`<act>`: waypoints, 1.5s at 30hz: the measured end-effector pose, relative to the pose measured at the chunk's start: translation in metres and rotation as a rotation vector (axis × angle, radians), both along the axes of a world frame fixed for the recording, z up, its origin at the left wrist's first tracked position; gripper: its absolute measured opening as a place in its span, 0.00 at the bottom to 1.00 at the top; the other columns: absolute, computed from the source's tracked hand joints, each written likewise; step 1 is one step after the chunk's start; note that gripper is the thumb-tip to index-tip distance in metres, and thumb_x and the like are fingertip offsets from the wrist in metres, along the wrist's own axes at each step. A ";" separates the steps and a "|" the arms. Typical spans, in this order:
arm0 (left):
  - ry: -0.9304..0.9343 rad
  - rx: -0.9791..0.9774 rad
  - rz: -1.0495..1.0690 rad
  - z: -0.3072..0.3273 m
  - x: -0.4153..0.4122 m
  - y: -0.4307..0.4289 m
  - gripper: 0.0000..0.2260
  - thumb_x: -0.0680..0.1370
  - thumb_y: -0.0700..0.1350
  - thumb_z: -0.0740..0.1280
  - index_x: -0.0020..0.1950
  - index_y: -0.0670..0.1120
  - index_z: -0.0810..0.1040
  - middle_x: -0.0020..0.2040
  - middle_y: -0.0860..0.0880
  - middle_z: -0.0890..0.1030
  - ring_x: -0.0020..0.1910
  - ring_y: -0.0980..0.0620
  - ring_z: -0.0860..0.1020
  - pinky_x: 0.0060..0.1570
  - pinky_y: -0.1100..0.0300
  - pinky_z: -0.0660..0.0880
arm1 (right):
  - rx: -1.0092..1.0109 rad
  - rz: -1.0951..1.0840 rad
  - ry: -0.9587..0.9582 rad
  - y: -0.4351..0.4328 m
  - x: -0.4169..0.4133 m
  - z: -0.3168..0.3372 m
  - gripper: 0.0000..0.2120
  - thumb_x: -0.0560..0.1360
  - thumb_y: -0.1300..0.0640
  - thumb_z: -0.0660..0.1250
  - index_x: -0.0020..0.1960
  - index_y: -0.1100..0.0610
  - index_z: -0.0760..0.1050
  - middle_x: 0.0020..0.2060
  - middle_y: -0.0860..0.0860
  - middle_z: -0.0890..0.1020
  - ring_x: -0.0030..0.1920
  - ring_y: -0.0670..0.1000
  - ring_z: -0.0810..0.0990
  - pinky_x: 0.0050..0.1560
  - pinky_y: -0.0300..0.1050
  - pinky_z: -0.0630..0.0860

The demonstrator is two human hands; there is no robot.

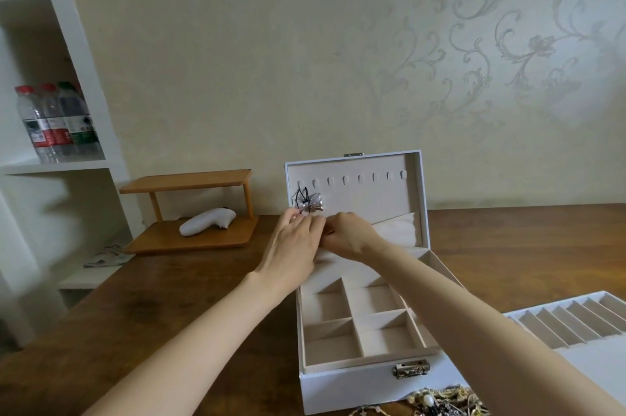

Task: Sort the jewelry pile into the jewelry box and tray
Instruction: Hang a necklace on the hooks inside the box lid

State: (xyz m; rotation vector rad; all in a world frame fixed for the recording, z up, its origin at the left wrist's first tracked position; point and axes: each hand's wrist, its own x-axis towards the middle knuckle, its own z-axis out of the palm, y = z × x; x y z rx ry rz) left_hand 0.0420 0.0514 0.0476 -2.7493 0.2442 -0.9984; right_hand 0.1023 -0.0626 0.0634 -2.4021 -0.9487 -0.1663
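Observation:
A white jewelry box [352, 385] stands open on the wooden table, its lid [369, 192] upright with a row of hooks. A black-corded piece with a silvery bow pendant [310, 203] hangs from the leftmost hook. My left hand [294, 246] and my right hand [349, 234] meet just below it, at the lid's fabric pocket [396, 229]. Their fingers are bunched together on something small that I cannot make out. The divided compartments [355, 324] in the box hold nothing. The jewelry pile [437, 402] lies at the bottom edge. The white tray [576, 324] with narrow slots sits at right.
A wooden two-tier stand [189, 212] with a white handheld device [206, 220] sits at the back left of the table [135, 307]. White shelves [50, 164] with water bottles [57, 120] stand at left. A folded paper [108, 256] lies beside the stand.

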 end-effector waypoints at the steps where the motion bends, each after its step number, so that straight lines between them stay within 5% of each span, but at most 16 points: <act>1: 0.053 -0.007 0.008 0.001 -0.001 -0.003 0.19 0.64 0.31 0.67 0.54 0.40 0.75 0.49 0.42 0.80 0.50 0.43 0.78 0.61 0.55 0.64 | 0.020 -0.008 -0.011 -0.001 -0.001 -0.001 0.10 0.74 0.58 0.60 0.49 0.58 0.79 0.51 0.58 0.82 0.53 0.60 0.77 0.44 0.42 0.67; 6: 0.199 0.051 0.024 0.006 0.003 -0.008 0.24 0.74 0.36 0.61 0.70 0.42 0.66 0.63 0.45 0.71 0.65 0.47 0.67 0.68 0.58 0.56 | 0.159 -0.196 -0.036 -0.007 0.004 -0.003 0.09 0.70 0.64 0.61 0.42 0.65 0.80 0.43 0.65 0.82 0.48 0.64 0.78 0.40 0.44 0.67; 13: 0.339 -0.050 -0.019 0.014 0.012 -0.006 0.18 0.75 0.39 0.64 0.64 0.41 0.66 0.60 0.42 0.75 0.60 0.43 0.73 0.59 0.54 0.69 | 0.030 -0.142 0.161 0.003 0.002 -0.008 0.15 0.69 0.64 0.63 0.56 0.60 0.73 0.54 0.59 0.81 0.57 0.61 0.76 0.57 0.50 0.71; 17: 0.222 0.076 0.030 0.020 0.007 -0.006 0.17 0.76 0.35 0.62 0.64 0.42 0.66 0.56 0.43 0.76 0.54 0.44 0.73 0.49 0.58 0.65 | 0.040 -0.107 0.260 0.002 0.001 -0.002 0.15 0.70 0.59 0.67 0.57 0.59 0.75 0.54 0.58 0.81 0.57 0.59 0.76 0.61 0.52 0.71; 20: 0.124 0.218 0.038 0.021 0.006 -0.003 0.16 0.74 0.34 0.61 0.60 0.44 0.70 0.57 0.44 0.74 0.54 0.45 0.68 0.54 0.58 0.62 | 0.076 -0.085 0.275 -0.001 0.000 -0.004 0.13 0.71 0.60 0.66 0.55 0.60 0.77 0.52 0.58 0.81 0.56 0.59 0.76 0.59 0.50 0.72; 24: 0.207 0.200 0.009 0.017 0.009 0.002 0.22 0.74 0.31 0.59 0.68 0.44 0.68 0.64 0.46 0.74 0.61 0.47 0.70 0.61 0.59 0.61 | 0.167 -0.120 0.125 -0.010 0.003 -0.005 0.10 0.71 0.62 0.66 0.51 0.62 0.79 0.49 0.59 0.83 0.53 0.59 0.78 0.46 0.42 0.70; 31: 0.203 0.070 0.007 0.013 0.006 0.003 0.23 0.73 0.30 0.61 0.67 0.43 0.65 0.59 0.45 0.74 0.57 0.45 0.70 0.55 0.60 0.64 | 0.050 -0.111 0.204 -0.004 -0.001 -0.010 0.17 0.74 0.52 0.65 0.61 0.56 0.72 0.57 0.54 0.80 0.60 0.57 0.75 0.63 0.50 0.67; 34: 0.011 0.053 -0.071 0.004 0.004 0.011 0.20 0.71 0.31 0.66 0.60 0.44 0.73 0.54 0.45 0.75 0.55 0.46 0.68 0.54 0.58 0.64 | -0.008 -0.100 0.191 -0.005 0.000 -0.012 0.18 0.71 0.51 0.64 0.61 0.51 0.75 0.55 0.53 0.81 0.59 0.56 0.75 0.62 0.47 0.64; 38: -0.306 -0.322 -0.128 -0.013 0.005 0.021 0.25 0.66 0.38 0.74 0.61 0.44 0.70 0.63 0.43 0.72 0.61 0.46 0.69 0.59 0.53 0.62 | -0.071 -0.096 0.154 -0.007 -0.002 -0.009 0.13 0.69 0.52 0.61 0.51 0.48 0.78 0.43 0.50 0.79 0.55 0.56 0.76 0.60 0.47 0.62; 42: 0.059 -1.103 0.086 -0.008 0.008 0.011 0.33 0.74 0.47 0.71 0.72 0.44 0.57 0.70 0.42 0.67 0.70 0.41 0.63 0.69 0.47 0.60 | -0.113 -0.156 0.064 0.006 -0.007 -0.016 0.18 0.77 0.50 0.55 0.61 0.48 0.78 0.54 0.53 0.81 0.59 0.56 0.75 0.62 0.50 0.59; 45: 0.270 -1.176 0.173 -0.009 0.020 0.018 0.30 0.75 0.53 0.69 0.71 0.42 0.62 0.69 0.43 0.70 0.69 0.42 0.67 0.68 0.46 0.62 | -0.131 -0.190 0.029 0.012 -0.009 -0.021 0.17 0.80 0.51 0.53 0.63 0.48 0.76 0.57 0.54 0.80 0.61 0.56 0.73 0.62 0.50 0.59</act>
